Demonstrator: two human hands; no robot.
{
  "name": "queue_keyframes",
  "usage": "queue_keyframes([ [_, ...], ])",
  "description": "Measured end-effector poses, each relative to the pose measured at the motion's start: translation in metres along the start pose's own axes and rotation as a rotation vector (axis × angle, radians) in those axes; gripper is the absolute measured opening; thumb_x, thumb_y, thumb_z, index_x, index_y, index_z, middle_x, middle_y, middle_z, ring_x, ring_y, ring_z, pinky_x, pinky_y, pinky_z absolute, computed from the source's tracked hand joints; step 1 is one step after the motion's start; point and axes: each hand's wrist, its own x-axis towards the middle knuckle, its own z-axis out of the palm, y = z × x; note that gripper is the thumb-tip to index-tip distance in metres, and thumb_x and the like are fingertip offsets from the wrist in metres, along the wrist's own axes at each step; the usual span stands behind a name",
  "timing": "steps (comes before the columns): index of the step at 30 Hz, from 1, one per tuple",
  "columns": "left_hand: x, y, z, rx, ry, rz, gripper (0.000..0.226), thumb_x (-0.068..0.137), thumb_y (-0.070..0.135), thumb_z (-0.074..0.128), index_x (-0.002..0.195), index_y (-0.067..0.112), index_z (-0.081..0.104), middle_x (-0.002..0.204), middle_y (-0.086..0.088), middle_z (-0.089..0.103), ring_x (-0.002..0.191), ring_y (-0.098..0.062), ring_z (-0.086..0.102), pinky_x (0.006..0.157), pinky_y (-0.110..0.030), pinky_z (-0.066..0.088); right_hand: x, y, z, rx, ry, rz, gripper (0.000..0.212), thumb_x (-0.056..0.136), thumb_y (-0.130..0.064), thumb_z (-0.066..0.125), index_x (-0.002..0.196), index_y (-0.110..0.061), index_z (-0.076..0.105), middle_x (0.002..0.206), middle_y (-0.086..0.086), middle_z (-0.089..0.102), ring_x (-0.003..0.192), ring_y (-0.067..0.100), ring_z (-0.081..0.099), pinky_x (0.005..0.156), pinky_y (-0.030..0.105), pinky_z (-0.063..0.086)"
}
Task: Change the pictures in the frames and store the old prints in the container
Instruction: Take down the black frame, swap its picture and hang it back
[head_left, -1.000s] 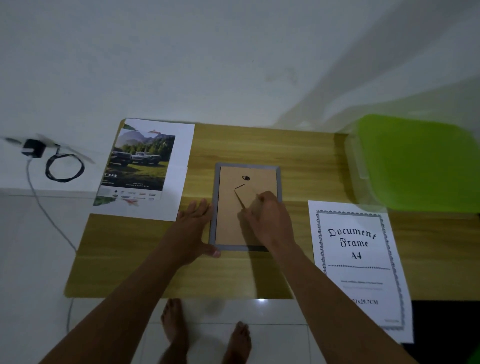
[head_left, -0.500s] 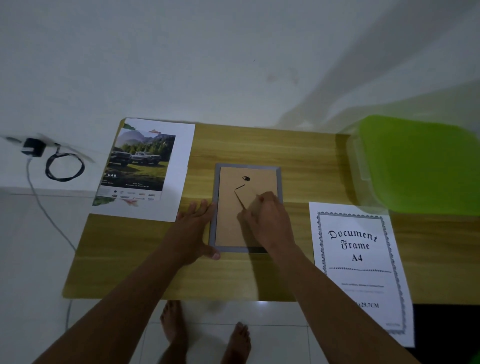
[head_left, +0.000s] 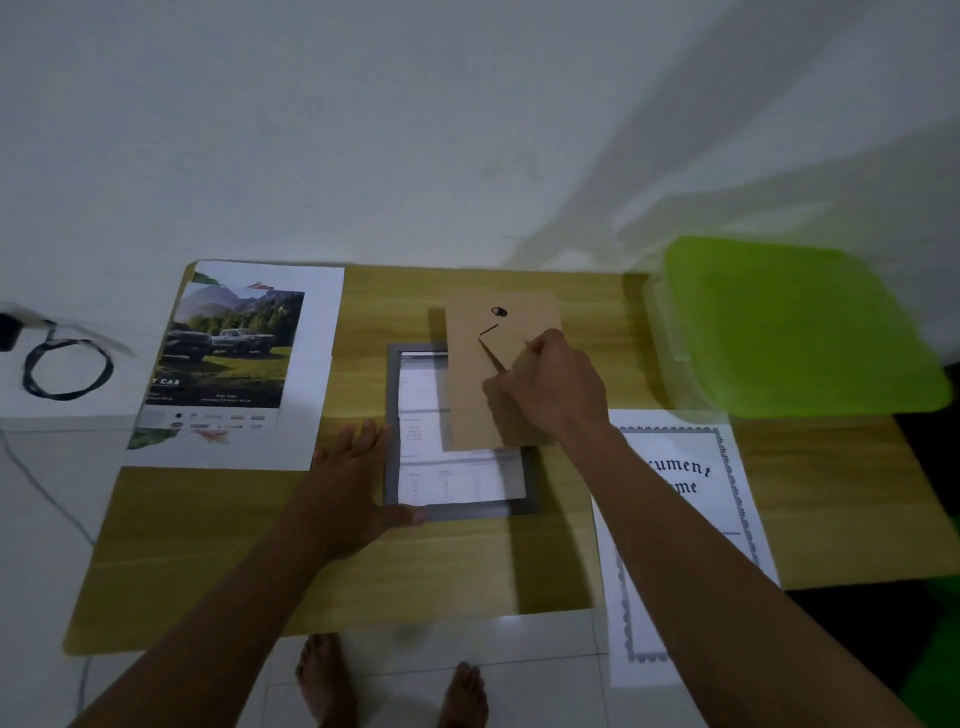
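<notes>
The right hand (head_left: 551, 391) and its forearm hide much here: they cover the right edge of the grey rectangular picture frame (head_left: 460, 513), which lies on the wooden counter (head_left: 208, 545), and cut across the white bordered certificate sheet (head_left: 691, 525) just right of the frame, so that only "ument" and "me" can be read there; its small print is too blurred to make out. That hand's fingers are curled round the fold-out stand flap of the brown cardboard backing board (head_left: 467, 400), holding the board over the frame's upper right part, its top edge reaching beyond the frame toward the wall. Below and left of the board, a white printed sheet (head_left: 447, 475) shows inside the frame; its faint lines cannot be read. The left hand (head_left: 348, 486) lies flat against the frame's left side, fingers (head_left: 363, 441) straight and spread, thumb touching the lower left corner. Left of the frame lies a colour poster of two trucks before trees (head_left: 234, 353), with "CAB" legible and its logos blurred. Far right of the frame stands a clear plastic container with a green lid (head_left: 789, 322), cut off by the picture's edge.
</notes>
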Motion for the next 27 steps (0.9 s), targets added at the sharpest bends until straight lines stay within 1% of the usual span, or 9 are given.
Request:
queue_keyframes([
  [3,0.002,0.000,0.004,0.039,-0.002,-0.008,0.117,0.071,0.071,0.063,0.154,0.026,-0.007,0.162,-0.002,-0.001,0.148,-0.027,-0.006,0.119,-0.046,0.007,0.027,0.021,-0.014,-0.083,0.027,0.051,0.048,0.087,-0.042,0.068,0.122,-0.014,0.050,0.113,0.005,0.064,0.096,0.026,0.061,0.071,0.033,0.046],
  [8,0.006,-0.002,0.007,0.111,-0.016,0.001,0.118,0.073,0.075,0.057,0.153,0.020,-0.009,0.162,-0.003,-0.004,0.148,-0.027,-0.008,0.120,-0.047,0.014,0.060,0.052,-0.023,-0.113,0.037,0.116,0.047,0.090,-0.045,0.062,0.120,-0.011,0.049,0.114,0.012,0.065,0.101,0.032,0.063,0.081,0.043,0.054],
  [11,0.007,0.000,0.006,0.121,-0.008,0.021,0.119,0.072,0.073,0.059,0.153,0.017,-0.009,0.161,-0.003,-0.002,0.148,-0.026,-0.005,0.119,-0.047,0.018,0.073,0.065,-0.021,-0.129,0.034,0.121,0.043,0.091,-0.040,0.061,0.121,-0.010,0.051,0.114,0.014,0.066,0.102,0.034,0.063,0.079,0.038,0.052],
  [15,0.007,0.001,0.008,0.082,-0.023,-0.019,0.122,0.072,0.073,0.061,0.148,0.022,-0.020,0.161,-0.002,-0.010,0.148,-0.026,-0.012,0.120,-0.047,0.010,0.081,0.074,-0.015,-0.172,0.011,0.049,0.029,0.093,-0.024,0.057,0.117,-0.009,0.056,0.113,0.013,0.065,0.104,0.033,0.062,0.080,0.037,0.049],
  [18,0.006,0.002,0.007,0.087,-0.039,-0.022,0.121,0.073,0.073,0.058,0.146,0.022,-0.024,0.161,-0.002,-0.013,0.147,-0.026,-0.015,0.120,-0.046,0.007,0.083,0.081,-0.009,-0.136,0.011,0.003,0.023,0.094,-0.024,0.058,0.112,-0.011,0.058,0.116,0.011,0.060,0.108,0.031,0.059,0.087,0.039,0.050],
  [20,0.006,0.005,0.004,0.084,-0.051,-0.023,0.118,0.075,0.072,0.057,0.148,0.022,-0.021,0.160,-0.002,-0.015,0.146,-0.025,-0.017,0.120,-0.045,0.004,0.082,0.083,-0.007,-0.172,0.002,-0.030,0.027,0.096,-0.031,0.056,0.113,-0.010,0.056,0.118,0.012,0.056,0.115,0.033,0.054,0.093,0.044,0.048],
  [22,0.004,0.007,0.002,0.078,-0.054,-0.026,0.116,0.076,0.071,0.057,0.150,0.022,-0.018,0.160,-0.002,-0.016,0.147,-0.024,-0.017,0.119,-0.043,0.003,0.074,0.077,-0.004,-0.197,0.007,-0.069,0.041,0.098,-0.035,0.052,0.128,-0.007,0.051,0.132,0.016,0.052,0.127,0.036,0.045,0.101,0.048,0.043],
  [24,0.003,0.008,0.001,0.075,-0.054,-0.027,0.115,0.077,0.071,0.057,0.151,0.021,-0.016,0.160,-0.002,-0.016,0.147,-0.023,-0.017,0.119,-0.043,0.002,0.059,0.065,0.003,-0.183,0.011,-0.153,0.049,0.099,-0.032,0.048,0.141,-0.007,0.042,0.143,0.017,0.047,0.133,0.035,0.043,0.107,0.047,0.041],
  [27,0.001,0.007,0.001,0.056,-0.066,-0.025,0.116,0.076,0.070,0.059,0.151,0.022,-0.016,0.159,-0.003,-0.016,0.146,-0.024,-0.018,0.120,-0.045,0.000,0.035,0.044,0.026,-0.206,-0.093,-0.319,0.048,0.099,-0.035,0.051,0.141,-0.014,0.043,0.141,0.009,0.051,0.131,0.028,0.048,0.106,0.041,0.044],
])
